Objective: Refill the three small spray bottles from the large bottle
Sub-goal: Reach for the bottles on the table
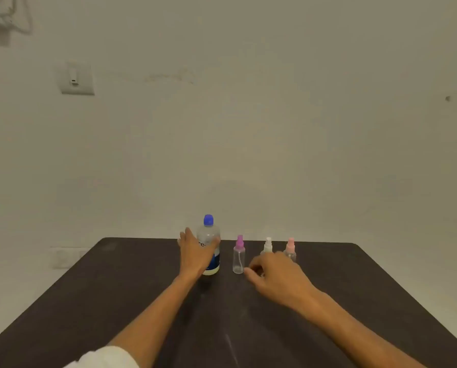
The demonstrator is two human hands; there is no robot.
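Note:
A large clear bottle (209, 236) with a blue cap and a blue label stands upright near the far edge of the dark table (115, 301). My left hand (195, 254) wraps around its left side, thumb across the front. To its right stand three small clear spray bottles in a row: one with a purple top (239, 254), one with a white top (268, 245), one with a pink top (290, 247). My right hand (277, 274) hovers in front of the white and pink ones with fingers loosely curled, holding nothing and hiding their lower parts.
The table butts against a plain pale wall. A wall switch plate (77, 78) sits high at the left. The table's left and right edges slant toward me; a white sleeve (107, 358) shows at the bottom left.

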